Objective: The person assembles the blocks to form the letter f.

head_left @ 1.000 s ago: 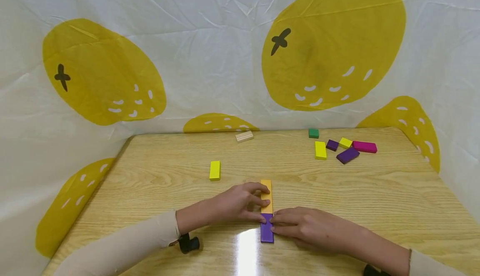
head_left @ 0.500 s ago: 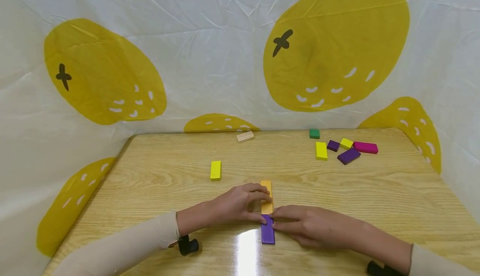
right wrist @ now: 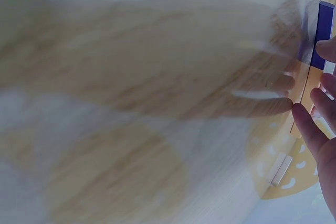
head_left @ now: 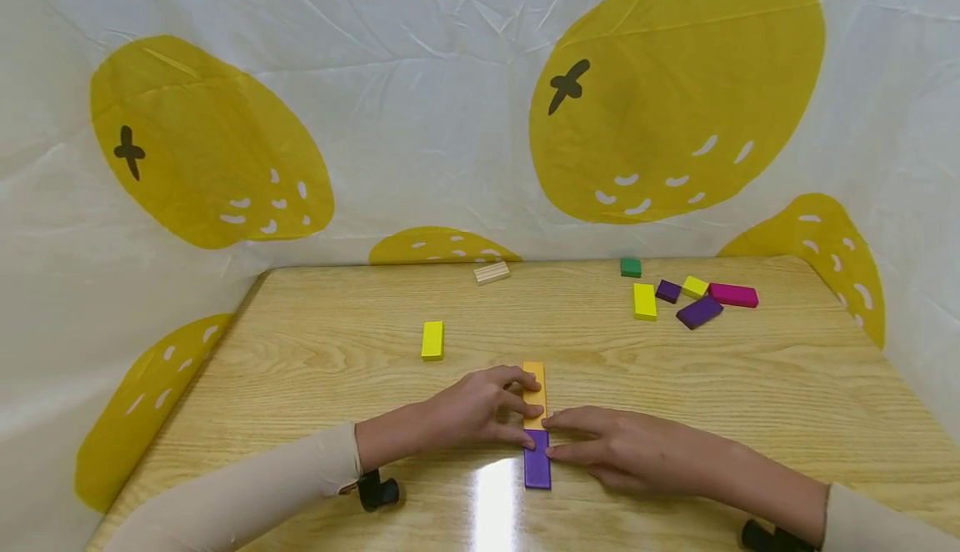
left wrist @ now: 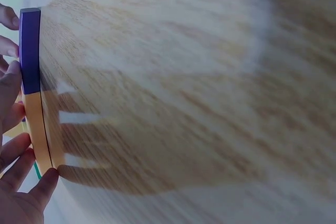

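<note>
An orange block (head_left: 535, 398) and a purple block (head_left: 537, 469) lie end to end in a straight row on the table, the purple one nearer the person. From the left, my left hand (head_left: 480, 406) rests its bent fingertips on the orange block and its thumb at the purple one. Extended fingers of my right hand (head_left: 630, 452) touch the row's right side around the joint. In the left wrist view, fingertips press along the orange block (left wrist: 35, 121). The right wrist view has a finger touching down beside the row (right wrist: 315, 74).
A yellow block (head_left: 432, 341) lies beyond my left hand. A plain wooden block (head_left: 492, 273) sits at the back edge. Back right are a green block (head_left: 631, 268), a magenta block (head_left: 733, 295), two yellow and two dark purple ones. A lemon-print curtain (head_left: 420, 135) hangs behind.
My right fingertips slide a little away from the body along the row's side. Left fingertips shift slightly on the orange block. The two blocks stay nearly in place.
</note>
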A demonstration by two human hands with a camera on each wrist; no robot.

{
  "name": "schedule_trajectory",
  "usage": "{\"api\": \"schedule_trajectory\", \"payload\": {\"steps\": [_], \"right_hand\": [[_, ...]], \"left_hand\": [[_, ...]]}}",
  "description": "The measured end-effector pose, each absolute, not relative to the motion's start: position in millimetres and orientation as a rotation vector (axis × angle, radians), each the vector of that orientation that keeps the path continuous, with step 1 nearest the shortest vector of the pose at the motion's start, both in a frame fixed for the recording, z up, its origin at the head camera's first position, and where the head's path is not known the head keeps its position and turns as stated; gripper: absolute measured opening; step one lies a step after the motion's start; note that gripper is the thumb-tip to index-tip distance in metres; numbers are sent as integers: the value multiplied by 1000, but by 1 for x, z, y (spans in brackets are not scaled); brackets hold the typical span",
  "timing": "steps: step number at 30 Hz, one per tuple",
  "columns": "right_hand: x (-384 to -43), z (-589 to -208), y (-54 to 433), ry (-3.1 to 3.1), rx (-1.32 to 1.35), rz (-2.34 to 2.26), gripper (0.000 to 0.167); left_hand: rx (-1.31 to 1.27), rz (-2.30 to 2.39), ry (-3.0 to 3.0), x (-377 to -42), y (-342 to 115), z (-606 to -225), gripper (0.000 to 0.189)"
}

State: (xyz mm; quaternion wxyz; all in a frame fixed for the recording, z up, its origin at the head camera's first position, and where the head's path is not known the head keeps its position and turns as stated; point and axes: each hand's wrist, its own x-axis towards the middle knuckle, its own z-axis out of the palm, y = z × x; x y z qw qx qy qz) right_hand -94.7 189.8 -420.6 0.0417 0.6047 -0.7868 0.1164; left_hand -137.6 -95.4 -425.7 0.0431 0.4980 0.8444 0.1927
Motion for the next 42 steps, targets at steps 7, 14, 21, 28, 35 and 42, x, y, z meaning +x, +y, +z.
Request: {"api": "schedule_trajectory", "payload": {"steps": [7,14,21,28,35,42], "right_hand": [[-97,-419,190,-2405,1864,359,51],[-98,-420,189,-2397,1866,347,49],[-100,-418,190,-2395,1877,357,52],[-102,-416,188,-2406,1883,375,52],[-104,-414,187,-2447,1895,391,51],[-104,-412,186,-2379,1923,389,54]], "left_hand": [[1514,606,2589,-137,-95,-427,43],[1520,616,2591,-135,-96,-427,42],[1533,622,2599,-135,-96,-426,44],[1490,623,2609,-137,-97,-426,42],[1476,629,2621,-136,-97,-426,41],[1467,640,2602,-134,-97,-425,41]]}}
